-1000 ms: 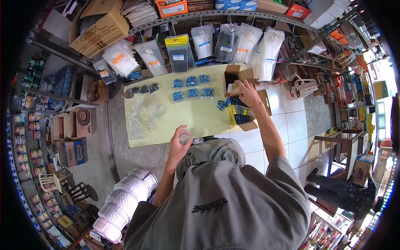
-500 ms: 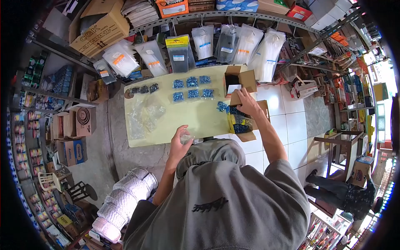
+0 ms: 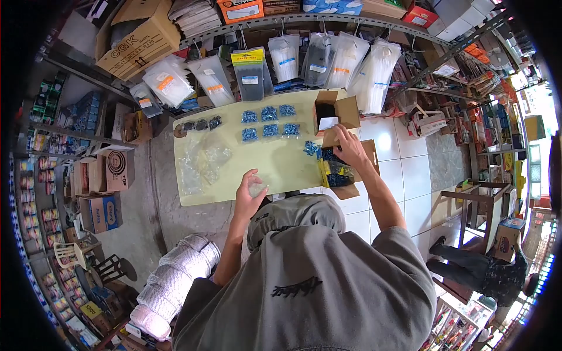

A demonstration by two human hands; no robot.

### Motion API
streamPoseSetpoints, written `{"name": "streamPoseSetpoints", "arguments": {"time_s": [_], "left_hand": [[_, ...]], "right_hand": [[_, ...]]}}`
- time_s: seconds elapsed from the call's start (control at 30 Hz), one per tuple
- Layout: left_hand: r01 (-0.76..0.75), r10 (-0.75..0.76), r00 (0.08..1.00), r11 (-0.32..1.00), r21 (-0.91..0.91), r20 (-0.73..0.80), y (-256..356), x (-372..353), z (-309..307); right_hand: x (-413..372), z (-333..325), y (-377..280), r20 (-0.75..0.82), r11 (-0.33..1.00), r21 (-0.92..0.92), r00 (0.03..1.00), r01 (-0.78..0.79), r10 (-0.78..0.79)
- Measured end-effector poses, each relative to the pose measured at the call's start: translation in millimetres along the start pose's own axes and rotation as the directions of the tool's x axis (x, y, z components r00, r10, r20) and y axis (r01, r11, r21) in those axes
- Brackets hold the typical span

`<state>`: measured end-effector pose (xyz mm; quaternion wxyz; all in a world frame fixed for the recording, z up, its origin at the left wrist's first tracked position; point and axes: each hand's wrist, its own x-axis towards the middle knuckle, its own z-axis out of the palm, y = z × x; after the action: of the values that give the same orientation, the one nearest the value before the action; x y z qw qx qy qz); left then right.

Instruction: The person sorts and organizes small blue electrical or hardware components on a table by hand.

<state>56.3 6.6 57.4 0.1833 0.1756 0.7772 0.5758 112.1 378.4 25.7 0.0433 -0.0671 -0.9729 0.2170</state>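
Clear bag (image 3: 258, 188) (crinkly); cardboard box (image 3: 349, 191)

It was a hardware shop: around the yellow counter (image 3: 275, 164) stood crowded shelves (image 3: 58, 146) of boxed stock, with hanging bags of cable ties (image 3: 328, 58) behind it.

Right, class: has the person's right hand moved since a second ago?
Yes. The right hand has drawn back from the small open box toward the person, and now sits over the nearer box.
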Motion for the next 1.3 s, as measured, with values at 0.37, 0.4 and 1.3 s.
{"name": "streamPoseSetpoints", "arguments": {"time_s": [0.37, 0.4, 1.3], "left_hand": [[0.013, -0.014, 1.0, 1.0, -0.006, -0.01, 0.8, -7.0, -1.9], [0.014, -0.014, 1.0, 1.0, -0.007, -0.008, -1.7, -7.8, -1.4], [0.045, -0.046, 0.992, 0.999, -0.01, -0.115, -4.1, -31.5, -4.0]], "right_hand": [[-13.3, 13.4, 21.6, -0.06, 0.99, 0.037, 0.99, 0.134, -0.131], [-14.7, 14.2, 23.1, -0.059, 0.991, 0.036, 0.99, 0.131, -0.129], [40.4, -18.0, 9.5, 0.091, 0.957, -0.233, 0.983, 0.174, -0.157]]}}
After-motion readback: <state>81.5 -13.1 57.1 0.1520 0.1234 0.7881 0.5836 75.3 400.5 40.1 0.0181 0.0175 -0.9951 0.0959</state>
